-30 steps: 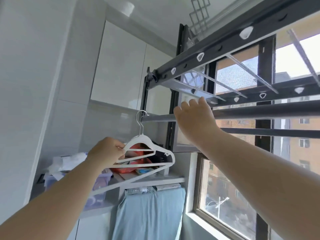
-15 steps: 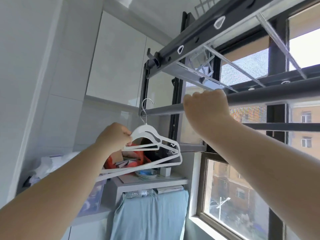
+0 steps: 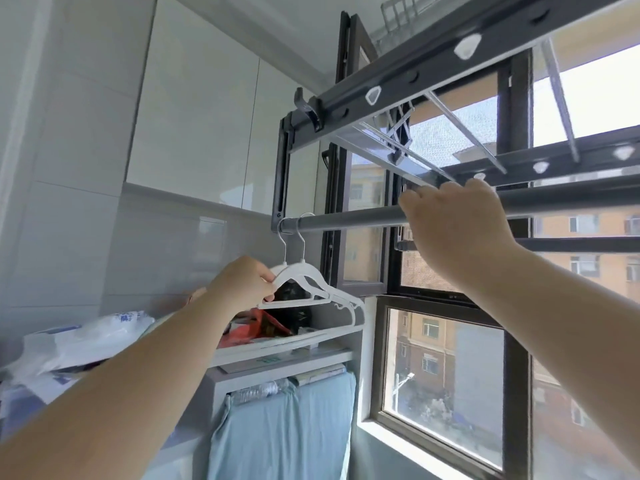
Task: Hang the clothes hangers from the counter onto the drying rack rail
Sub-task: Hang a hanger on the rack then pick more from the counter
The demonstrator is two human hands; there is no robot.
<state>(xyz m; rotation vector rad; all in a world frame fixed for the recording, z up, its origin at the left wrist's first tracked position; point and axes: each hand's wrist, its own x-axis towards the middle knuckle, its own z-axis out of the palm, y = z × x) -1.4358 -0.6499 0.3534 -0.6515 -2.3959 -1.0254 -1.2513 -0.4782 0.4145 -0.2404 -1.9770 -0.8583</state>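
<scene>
L grip (image 3: pixel 239 285) on hangers (image 3: pixel 300 270), R grip (image 3: pixel 457 230) prob. rail (image 3: pixel 346 220)

The left hand (image 3: pixel 242 285) had brought the two white hangers (image 3: pixel 311 282) higher and nearer the window. Their wire hooks (image 3: pixel 292 233), which a second before had hovered loose about the end of the grey rail (image 3: pixel 346 220), now sat looped over it, side by side at its left end. The hangers had hung slanted earlier; now they hung straighter beneath. The right hand (image 3: pixel 453 223) had first only reached toward the rail with straight fingers — by now its fingers had curled over the top.
</scene>
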